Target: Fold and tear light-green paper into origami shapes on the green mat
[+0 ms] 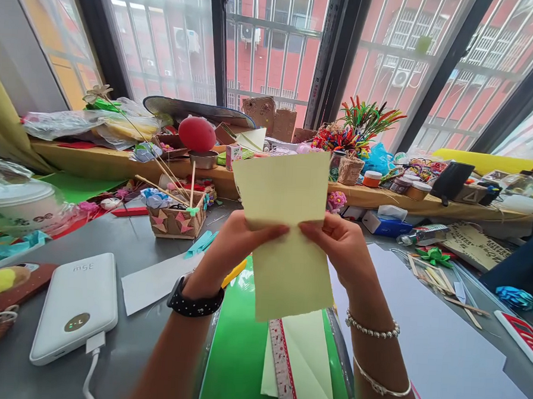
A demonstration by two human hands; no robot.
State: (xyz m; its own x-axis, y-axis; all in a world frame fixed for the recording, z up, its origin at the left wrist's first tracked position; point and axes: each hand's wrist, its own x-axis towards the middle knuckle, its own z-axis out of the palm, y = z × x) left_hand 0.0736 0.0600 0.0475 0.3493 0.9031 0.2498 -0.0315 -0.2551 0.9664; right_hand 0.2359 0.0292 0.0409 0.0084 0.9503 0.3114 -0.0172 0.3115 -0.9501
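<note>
A pale yellow sheet of paper (291,278) is held up in front of me, bent across its middle where both thumbs press on it. My left hand (242,237) grips its left edge, thumb in front and fingers hidden behind. On the right edge, my right hand (338,239) pinches the paper the same way, its fingers curled. Below the sheet lies a second pale yellow paper (314,357) with diagonal crease lines. A ruler (281,364) with a red patterned edge rests on that paper, over a green mat (231,352).
A white power bank (80,303) with a cable sits at left. A cardboard box (176,221) of craft sticks stands behind my left hand. White paper sheets (420,326) lie at right. Craft supplies crowd the wooden ledge (232,180) below the windows.
</note>
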